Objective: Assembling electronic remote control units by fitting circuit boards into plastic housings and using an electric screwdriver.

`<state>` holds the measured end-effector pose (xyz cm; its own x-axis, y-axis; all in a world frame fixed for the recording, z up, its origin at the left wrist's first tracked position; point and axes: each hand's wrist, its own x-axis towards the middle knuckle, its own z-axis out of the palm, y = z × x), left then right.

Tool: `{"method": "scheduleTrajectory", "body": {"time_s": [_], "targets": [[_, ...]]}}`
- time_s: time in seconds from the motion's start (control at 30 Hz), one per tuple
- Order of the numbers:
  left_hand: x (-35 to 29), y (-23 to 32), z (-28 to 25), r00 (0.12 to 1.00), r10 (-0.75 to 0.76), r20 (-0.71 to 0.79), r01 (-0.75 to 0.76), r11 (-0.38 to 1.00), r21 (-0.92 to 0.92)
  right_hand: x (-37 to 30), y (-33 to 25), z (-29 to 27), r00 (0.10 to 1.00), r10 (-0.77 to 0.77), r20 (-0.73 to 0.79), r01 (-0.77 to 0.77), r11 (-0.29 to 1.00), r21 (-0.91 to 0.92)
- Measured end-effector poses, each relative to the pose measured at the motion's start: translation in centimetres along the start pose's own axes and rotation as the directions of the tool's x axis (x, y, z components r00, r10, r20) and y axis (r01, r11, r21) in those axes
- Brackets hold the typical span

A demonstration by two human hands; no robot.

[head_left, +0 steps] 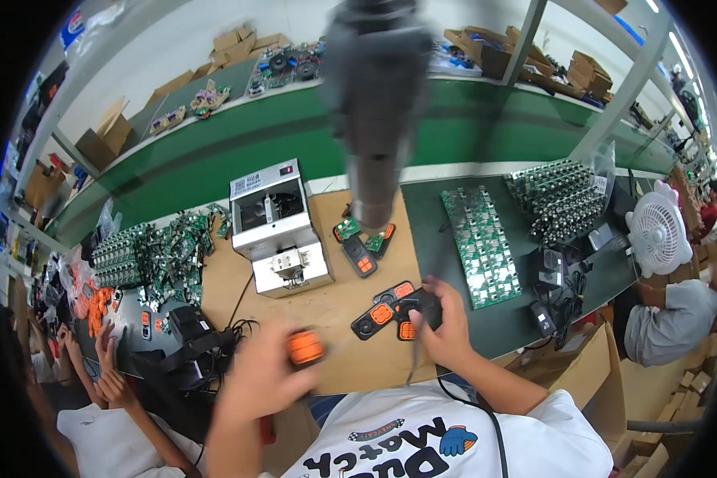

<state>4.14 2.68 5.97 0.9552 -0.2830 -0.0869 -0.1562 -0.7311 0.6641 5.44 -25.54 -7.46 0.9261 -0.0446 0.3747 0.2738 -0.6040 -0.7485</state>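
Observation:
My left hand [267,374] is smeared by motion; its fingers close on an orange-and-black piece [304,347] over the near left of the tan work mat [338,358]. My right hand [448,328] grips a black plastic casing [429,306] at the mat's right edge. Beside it lie several black handheld casings with orange button pads, among them one casing [374,320] touching another [395,293]. Farther off sits a casing with orange buttons [360,258], next to small green circuit boards [346,229]. A blurred grey hanging tool [378,119] hides part of the mat's far side.
A silver metal machine [271,223] stands at the mat's left. Piled circuit boards [175,259] lie beyond it. On the right are a board panel [481,247], stacked boards [558,199], power adapters [546,275] and a white fan [659,229]. At left, another person's hands [110,374] show.

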Motion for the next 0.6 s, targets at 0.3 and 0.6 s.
{"method": "scheduleTrajectory", "body": {"time_s": [0.3,0.6], "targets": [[6.6,0.3,15.8,0.843,0.338,-0.419,-0.311,0.941,0.133,-0.6,0.4,-2.1,0.948,-0.135,0.288,0.111,0.989,0.100],[10.1,2.7,19.2,0.861,0.355,-0.365,-0.381,0.924,0.000,0.5,2.0,-4.9,0.965,-0.080,0.250,0.101,0.993,-0.069]]}}
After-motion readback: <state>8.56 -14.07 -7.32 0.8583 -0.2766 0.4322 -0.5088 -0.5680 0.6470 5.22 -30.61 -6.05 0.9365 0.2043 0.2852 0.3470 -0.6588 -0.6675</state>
